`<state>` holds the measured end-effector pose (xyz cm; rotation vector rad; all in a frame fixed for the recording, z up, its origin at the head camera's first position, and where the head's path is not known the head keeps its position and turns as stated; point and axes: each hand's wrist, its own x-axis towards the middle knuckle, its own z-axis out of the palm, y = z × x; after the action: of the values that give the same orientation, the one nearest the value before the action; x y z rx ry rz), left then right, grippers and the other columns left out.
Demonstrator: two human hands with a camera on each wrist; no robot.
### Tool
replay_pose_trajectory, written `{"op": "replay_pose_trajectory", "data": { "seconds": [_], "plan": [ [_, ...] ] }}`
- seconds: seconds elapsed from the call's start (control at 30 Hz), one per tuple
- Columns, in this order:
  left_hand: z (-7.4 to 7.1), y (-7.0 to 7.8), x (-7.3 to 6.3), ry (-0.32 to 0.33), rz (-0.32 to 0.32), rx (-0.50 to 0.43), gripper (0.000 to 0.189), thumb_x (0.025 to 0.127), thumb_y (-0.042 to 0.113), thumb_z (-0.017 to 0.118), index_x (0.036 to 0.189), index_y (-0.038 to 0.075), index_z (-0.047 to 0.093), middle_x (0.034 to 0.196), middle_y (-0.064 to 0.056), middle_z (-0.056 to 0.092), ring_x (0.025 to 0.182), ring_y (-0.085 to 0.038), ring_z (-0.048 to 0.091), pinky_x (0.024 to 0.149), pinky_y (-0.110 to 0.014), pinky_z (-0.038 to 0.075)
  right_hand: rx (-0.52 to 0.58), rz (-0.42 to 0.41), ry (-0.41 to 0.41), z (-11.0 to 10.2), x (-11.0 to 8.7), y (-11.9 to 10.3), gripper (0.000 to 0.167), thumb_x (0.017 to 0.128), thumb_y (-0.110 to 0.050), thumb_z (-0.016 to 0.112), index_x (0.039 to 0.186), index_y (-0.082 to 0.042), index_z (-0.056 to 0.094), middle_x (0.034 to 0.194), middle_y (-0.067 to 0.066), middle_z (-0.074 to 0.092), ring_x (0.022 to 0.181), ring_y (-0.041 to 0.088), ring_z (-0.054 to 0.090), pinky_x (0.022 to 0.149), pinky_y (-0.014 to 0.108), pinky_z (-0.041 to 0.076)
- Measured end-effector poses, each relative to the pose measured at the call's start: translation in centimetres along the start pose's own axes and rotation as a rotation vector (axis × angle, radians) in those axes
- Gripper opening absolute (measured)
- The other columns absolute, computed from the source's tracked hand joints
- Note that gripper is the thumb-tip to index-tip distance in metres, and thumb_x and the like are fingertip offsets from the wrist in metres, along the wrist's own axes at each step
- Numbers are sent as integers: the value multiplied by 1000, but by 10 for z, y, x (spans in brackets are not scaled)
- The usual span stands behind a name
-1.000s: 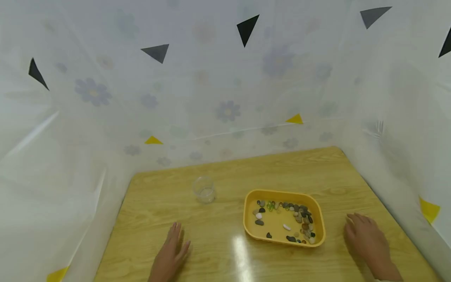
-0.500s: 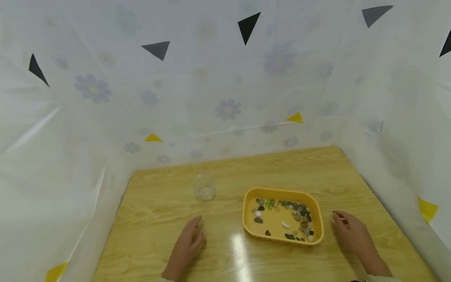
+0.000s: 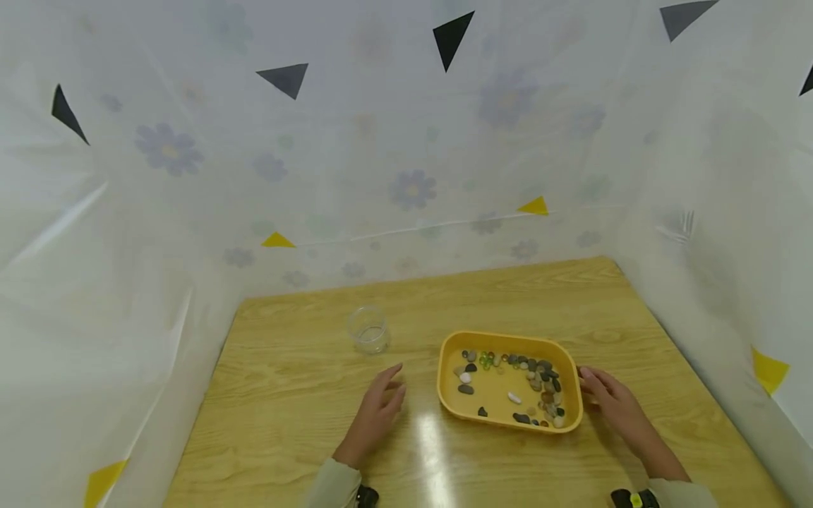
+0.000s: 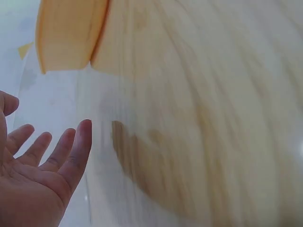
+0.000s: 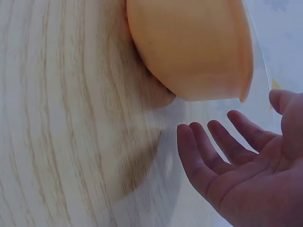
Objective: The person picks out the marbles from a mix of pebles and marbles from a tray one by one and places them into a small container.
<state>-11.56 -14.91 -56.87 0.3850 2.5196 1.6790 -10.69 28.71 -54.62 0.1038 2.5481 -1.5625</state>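
Note:
A yellow-orange plastic tray (image 3: 483, 418) stands on the wooden table, with several small pebbles (image 3: 538, 381) and greenish glass beads (image 3: 487, 360) scattered inside. My right hand (image 3: 612, 406) is right at the tray's right end, its fingers loosely spread; in the right wrist view the fingertips (image 5: 185, 130) lie just short of the tray wall (image 5: 189, 52). To the left of the tray, my left hand (image 3: 376, 416) hovers with relaxed fingers and holds nothing. The left wrist view shows its open palm (image 4: 33, 189) facing the tray's end (image 4: 71, 38).
A clear glass cup (image 3: 370, 331) stands on the table (image 3: 286, 395) behind my left hand. White flowered sheeting (image 3: 406, 141) encloses the table at the back and both sides, with black, grey and yellow triangles on it.
Both hands have moved inward toward the tray, the left one to the right and forward, the right one to the left. Tray and cup stay put as the view tilts slightly.

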Motion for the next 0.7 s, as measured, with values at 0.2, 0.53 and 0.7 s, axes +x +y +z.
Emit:
{"op": "replay_pose_trajectory", "data": {
  "seconds": [0.2, 0.53, 0.7],
  "plan": [
    [19, 7, 15, -91, -110, -182, 52, 99, 33, 43, 146, 16, 28, 146, -9, 31, 118, -28, 47, 78, -36, 52, 115, 0, -57, 1, 1, -1, 61, 101, -43, 30, 140, 4, 30, 136, 29, 37, 116, 40, 47, 80, 41, 51],
    [46, 25, 38, -210, -162, -351, 50, 100, 32, 41, 146, 20, 26, 148, -6, 25, 119, -31, 46, 76, -42, 52, 172, 96, -128, 6, 6, -3, 71, 99, -50, 31, 145, 2, 17, 145, 28, 23, 127, 45, 31, 86, 46, 48],
    [55, 26, 42, -266, -168, -420, 50, 101, 32, 39, 147, 24, 22, 147, -11, 27, 109, -35, 54, 74, -39, 53, 189, 157, -156, 8, 8, -3, 78, 96, -55, 30, 147, 0, 10, 147, 28, 15, 130, 45, 26, 91, 47, 44]
  ]
}}
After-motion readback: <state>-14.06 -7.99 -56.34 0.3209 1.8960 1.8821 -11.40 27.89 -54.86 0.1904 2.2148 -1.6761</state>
